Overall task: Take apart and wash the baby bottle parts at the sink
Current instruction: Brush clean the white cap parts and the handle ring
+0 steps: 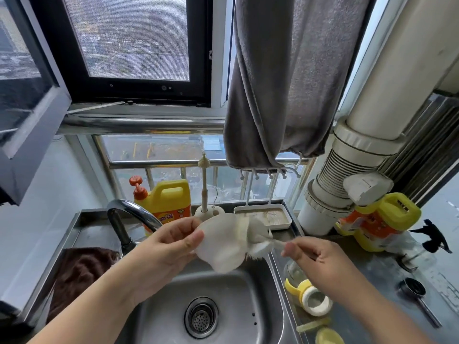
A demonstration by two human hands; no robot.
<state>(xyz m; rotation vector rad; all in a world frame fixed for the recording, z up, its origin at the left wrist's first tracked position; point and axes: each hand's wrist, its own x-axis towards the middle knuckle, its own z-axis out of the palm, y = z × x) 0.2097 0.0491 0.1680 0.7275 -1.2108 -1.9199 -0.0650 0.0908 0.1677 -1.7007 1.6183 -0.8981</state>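
Left hand [166, 247] fingers pinch pale cap [221, 244] over sink [248, 306]; right hand [315, 259] grips brush [263, 244], scrubbing it. Bottle already apart: collar [310, 297] on tabletop [372, 281], apparently unwashed.

Left hand [171, 247] pinches the rim of a translucent white cap [221, 244] above the steel sink [223, 306]. Right hand [313, 259] grips the handle of a bottle brush [260, 244], brush head pushed against the cap's open side; blurred, so contact detail unclear. Tap [131, 214] arches just behind the left hand. Yellow bottle collar [310, 297] lies on its side on the counter [372, 281] right of the basin, under the right wrist. Brown cloth [82, 271] on the sink's left edge. Yellow detergent jug [169, 199] and an upright thin brush in a stand [205, 184] at the back ledge. Grey towel [285, 83] hangs over a white rack tray [263, 214].
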